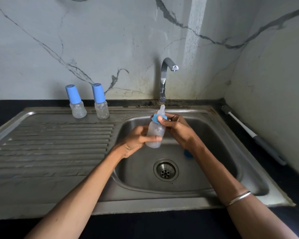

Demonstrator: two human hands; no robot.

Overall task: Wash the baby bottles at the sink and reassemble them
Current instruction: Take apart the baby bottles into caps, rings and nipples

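- Holding the third bottle (154, 135) over the sink (205, 128) basin, the person has it tilted a little, teat (162, 109) up, just in front of the tap (164, 78).
- The left hand (138, 140) wraps the clear body, fingers (154, 138) closed around it; the right hand (176, 126) pinches the blue collar (155, 118), thumb on the ring, as if screwing it on or off. I cannot tell which way it turns.
- No water runs from the tap, and the clear body looks beaded with droplets, so I judge this bottle washed and its teat ring being fitted.
- Left of the tap, two capped bottles (88, 102) stand upright on the sink's draining board, side by side and apart from each other, blue caps on. They look finished.
- A blue piece (187, 154) lies in the basin, partly hidden under the right wrist; probably this bottle's cap, though I can't be sure.
- A long brush (248, 130) lies on the dark surface (292, 169) right of the sink, untouched.
- Left to do, as I read it: tighten the collar, cap the bottle, stand it with the others.
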